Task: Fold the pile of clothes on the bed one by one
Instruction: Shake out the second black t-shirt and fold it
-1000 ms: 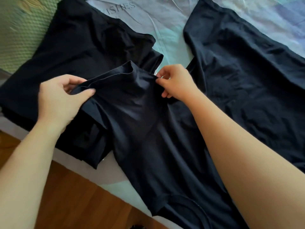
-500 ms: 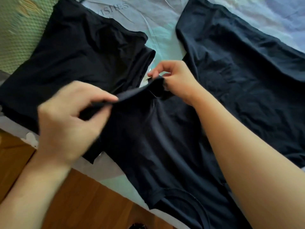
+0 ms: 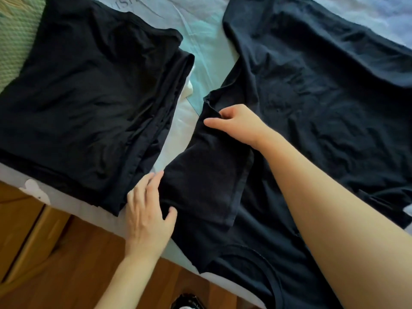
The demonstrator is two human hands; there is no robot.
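A black T-shirt (image 3: 263, 230) lies spread on the bed, its collar toward me at the near edge. One sleeve (image 3: 207, 175) is folded inward and lies flat on the shirt's body. My left hand (image 3: 147, 210) rests on the folded edge at the shirt's left side, fingers fairly straight and thumb on the cloth. My right hand (image 3: 236, 123) sits at the far end of the fold, its fingers curled and pinching the fabric there. A stack of folded black clothes (image 3: 89, 97) lies to the left.
Another dark garment (image 3: 323, 97) lies spread out at the right and far side. The light blue bed sheet (image 3: 205, 41) shows between the clothes. A green textured cover (image 3: 15, 45) is at the far left. Wooden floor (image 3: 66, 264) runs along the bed's near edge.
Both hands carried the lifted sleeve to the right and laid it down on the shirt's body. My left hand has let go of it and now lies on the fold.
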